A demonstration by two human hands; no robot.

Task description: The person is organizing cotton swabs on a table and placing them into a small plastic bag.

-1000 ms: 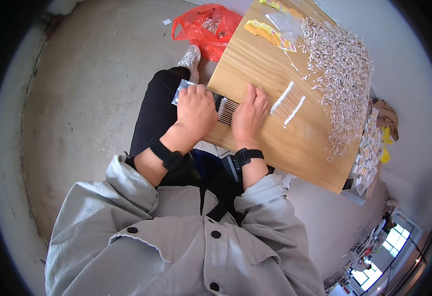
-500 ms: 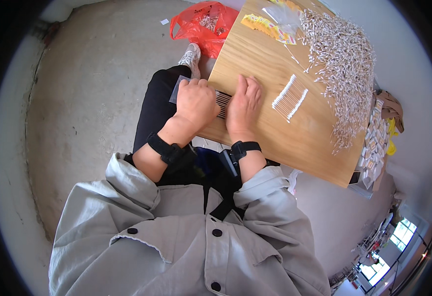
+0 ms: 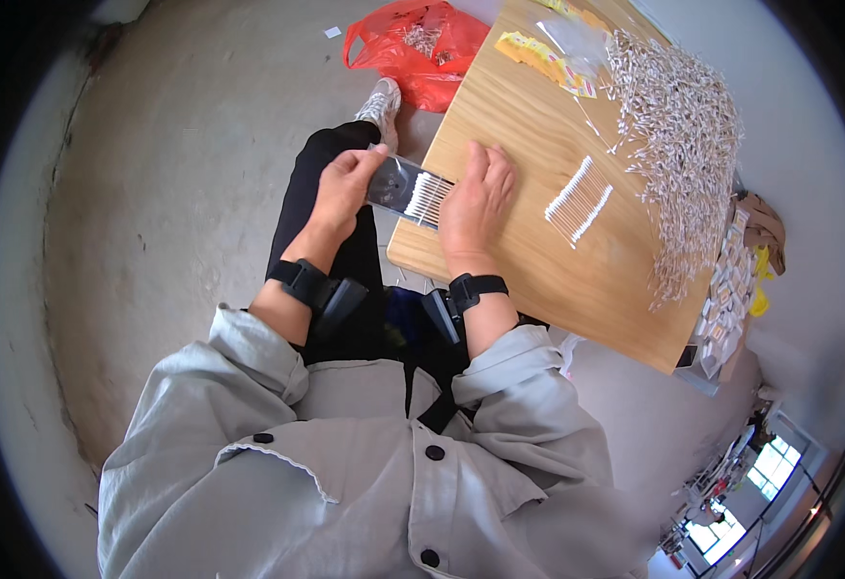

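Observation:
My left hand [image 3: 340, 188] pinches the outer edge of a clear plastic bag [image 3: 389, 183] beyond the table's left edge, above my leg. A row of cotton swabs [image 3: 426, 200] lies at the bag's other end, white tips toward my left hand. My right hand [image 3: 477, 205] rests flat at the table edge, fingers stretched out together, covering the far ends of these swabs. Whether the swabs are wholly inside the bag is hard to tell. Right of my right hand, a second neat row of cotton swabs [image 3: 579, 202] lies on the wooden table [image 3: 538, 280].
A big heap of loose cotton swabs [image 3: 678, 145] covers the table's right side. Yellow-and-white packaging [image 3: 545, 64] lies at the far end. On the floor stands a red plastic bag [image 3: 417, 48] with swabs inside. Small filled packs [image 3: 726, 289] pile up beyond the right edge.
My left hand has moved left, off the swabs, to the bag's outer edge. The swabs' white tips now show. My right hand stays in nearly the same place.

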